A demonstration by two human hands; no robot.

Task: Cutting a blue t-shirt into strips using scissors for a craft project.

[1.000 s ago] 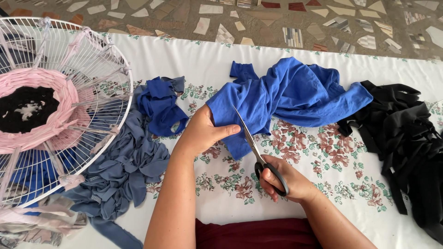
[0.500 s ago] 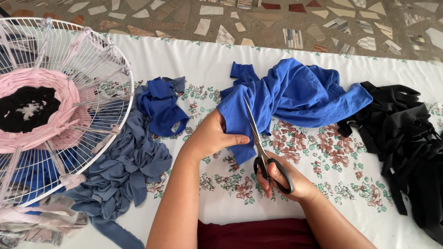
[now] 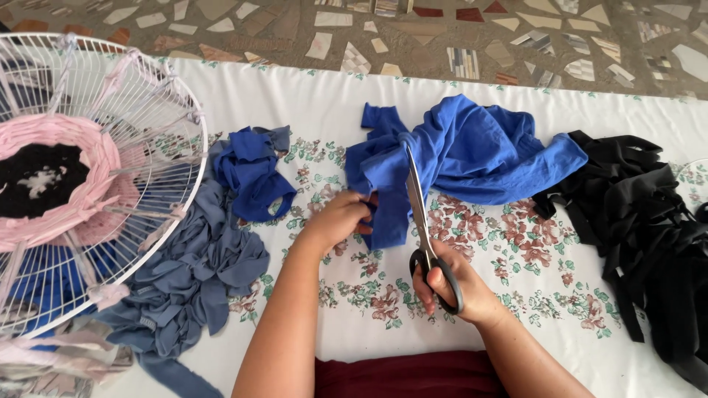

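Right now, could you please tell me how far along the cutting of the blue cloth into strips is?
Done: cut grey-blue fabric strips and dark blue strips lie heaped beside the white wire fan guard. In hand: the left hand holds the bright blue cloth while the right hand runs black-handled scissors into it. Left: most of that cloth is uncut.

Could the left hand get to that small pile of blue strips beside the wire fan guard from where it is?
Probably yes. The left hand pinches the blue cloth, and the blue strips lie just to its left on the flowered sheet, nothing between them. It would have to release the cloth first.
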